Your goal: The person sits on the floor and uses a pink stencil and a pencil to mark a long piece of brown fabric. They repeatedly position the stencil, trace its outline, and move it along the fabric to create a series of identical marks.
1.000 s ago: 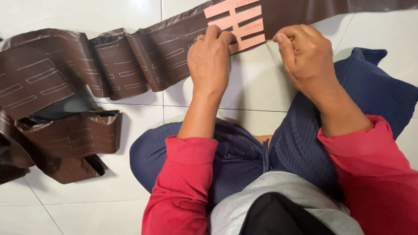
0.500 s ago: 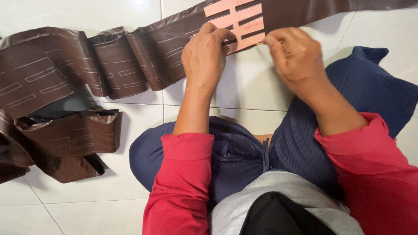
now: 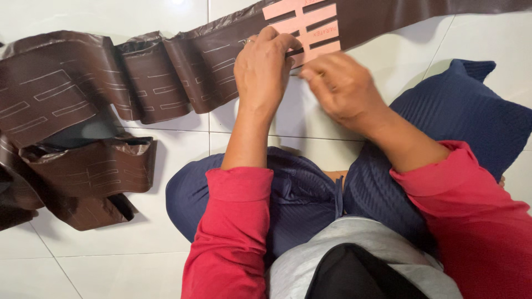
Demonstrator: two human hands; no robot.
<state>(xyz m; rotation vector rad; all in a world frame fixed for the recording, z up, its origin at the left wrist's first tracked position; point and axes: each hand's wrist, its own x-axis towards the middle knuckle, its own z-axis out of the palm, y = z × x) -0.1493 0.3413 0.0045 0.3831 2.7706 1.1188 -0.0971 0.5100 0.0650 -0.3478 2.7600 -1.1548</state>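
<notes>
Pink template (image 3: 303, 25) on brown strip (image 3: 166, 77)

Floor (image 3: 100, 266): glossy white tiles with thin grey grout lines, spanning the whole view. One bright light reflection at 12 o'clock, top edge. Dark blue ribbed cushion (image 3: 471, 116) lies on the tiles at 3 o'clock, one corner pointing toward 1 o'clock. Red sleeves (image 3: 233, 232), dark blue trousers and a grey garment fill 6 o'clock.
</notes>
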